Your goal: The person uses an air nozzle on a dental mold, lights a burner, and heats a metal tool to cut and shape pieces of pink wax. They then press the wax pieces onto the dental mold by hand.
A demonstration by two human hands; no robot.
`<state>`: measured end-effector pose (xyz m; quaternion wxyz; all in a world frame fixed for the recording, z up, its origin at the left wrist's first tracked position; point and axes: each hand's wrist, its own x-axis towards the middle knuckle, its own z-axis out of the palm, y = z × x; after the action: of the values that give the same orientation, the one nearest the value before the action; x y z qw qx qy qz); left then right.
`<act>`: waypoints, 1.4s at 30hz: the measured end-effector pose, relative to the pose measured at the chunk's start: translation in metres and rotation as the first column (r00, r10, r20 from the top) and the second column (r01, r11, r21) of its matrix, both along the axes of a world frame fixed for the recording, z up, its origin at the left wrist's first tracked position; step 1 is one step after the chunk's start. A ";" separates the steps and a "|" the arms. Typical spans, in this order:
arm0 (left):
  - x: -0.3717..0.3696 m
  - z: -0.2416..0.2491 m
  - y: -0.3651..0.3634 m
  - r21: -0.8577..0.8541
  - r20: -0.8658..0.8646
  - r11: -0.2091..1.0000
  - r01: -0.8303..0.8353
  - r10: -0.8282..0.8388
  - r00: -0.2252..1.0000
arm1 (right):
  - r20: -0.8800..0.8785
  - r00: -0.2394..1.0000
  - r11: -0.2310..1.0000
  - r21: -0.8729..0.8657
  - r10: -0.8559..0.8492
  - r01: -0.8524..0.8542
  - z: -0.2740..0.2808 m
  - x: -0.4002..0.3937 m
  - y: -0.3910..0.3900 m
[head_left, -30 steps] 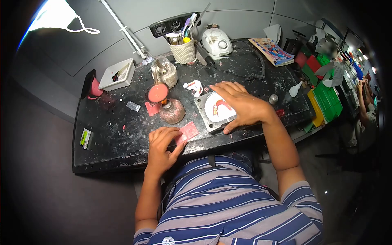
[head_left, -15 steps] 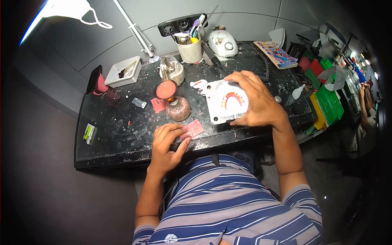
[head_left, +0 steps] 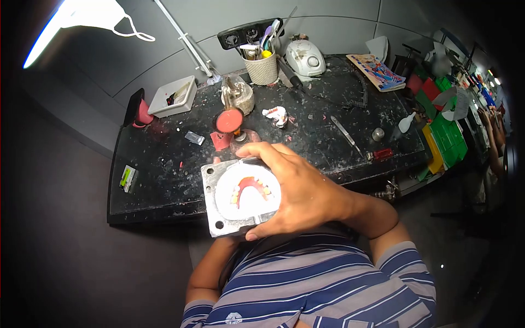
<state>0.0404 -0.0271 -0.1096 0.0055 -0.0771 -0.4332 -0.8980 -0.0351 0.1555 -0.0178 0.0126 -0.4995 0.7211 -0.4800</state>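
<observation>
Since the flask (head_left: 212, 200) moved lower-centre, I see its teeth (head_left: 235, 199) closer; right hand (head_left: 303, 191) clamps it; left hand (head_left: 217, 159) mostly hidden, grip I can't tell.

Left hand (head_left: 217, 159): mostly hidden behind flask (head_left: 211, 197), grip unseen. Burner (head_left: 252, 136): lower part covered by right hand (head_left: 298, 188). Lamp (head_left: 90, 13): cut by top edge. Booklet (head_left: 376, 72): print illegible. Shirt (head_left: 322, 273): emblem lettering too small. Co-worker (head_left: 495, 131): blurred.

Shirt (head_left: 306, 276) — blue-grey stripes | benchtop (head_left: 164, 183) — speckled black | metal block (head_left: 210, 194) silver | plaster (head_left: 252, 205) white | gum (head_left: 248, 183) pink
</observation>
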 end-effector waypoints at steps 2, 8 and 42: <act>0.006 -0.002 0.000 -0.161 -0.038 0.982 -0.103 0.098 0.994 | 0.031 0.999 0.999 0.022 0.029 -0.030 -0.001 0.001 -0.002; 0.012 -0.017 -0.019 -0.481 -0.191 0.844 -0.238 0.164 0.968 | 0.017 0.999 0.998 0.028 -0.051 0.050 -0.002 0.000 0.008; -0.023 -0.003 -0.025 -0.763 -0.630 -0.174 -0.623 -0.016 0.777 | -0.451 0.869 0.942 0.151 -0.203 0.299 -0.056 -0.044 0.044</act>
<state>0.0173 -0.0519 -0.1125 0.2687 -0.1397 -0.9296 -0.2103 -0.0793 0.1997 -0.0740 -0.1550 -0.4898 0.8129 -0.2745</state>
